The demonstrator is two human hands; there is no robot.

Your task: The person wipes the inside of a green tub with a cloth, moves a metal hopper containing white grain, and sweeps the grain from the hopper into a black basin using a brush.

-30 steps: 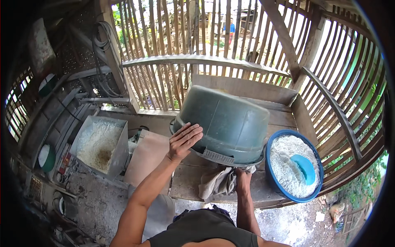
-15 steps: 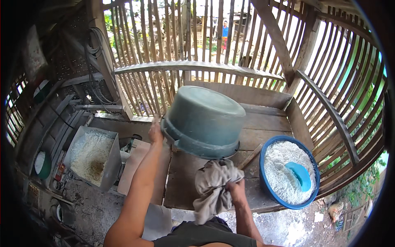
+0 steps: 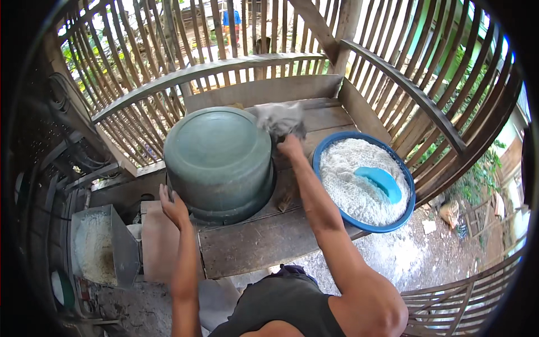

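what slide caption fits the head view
Right hand gripping a grey cloth beside an upturned green tub, left hand open near its side.

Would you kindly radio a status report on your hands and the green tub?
Left hand open by green tub, contact unclear. Right hand gripping gray cloth. Tub upside down on wooden bench. Blue basin beside right forearm.

We have brought the green tub (image 3: 219, 154) down from its tilt onto the bench (image 3: 252, 247). Our left hand (image 3: 176, 210) has shifted nearer us along its side, fingers now spread, while our right hand (image 3: 290, 147) has carried the cloth (image 3: 281, 117) from the tub's front to its far right.
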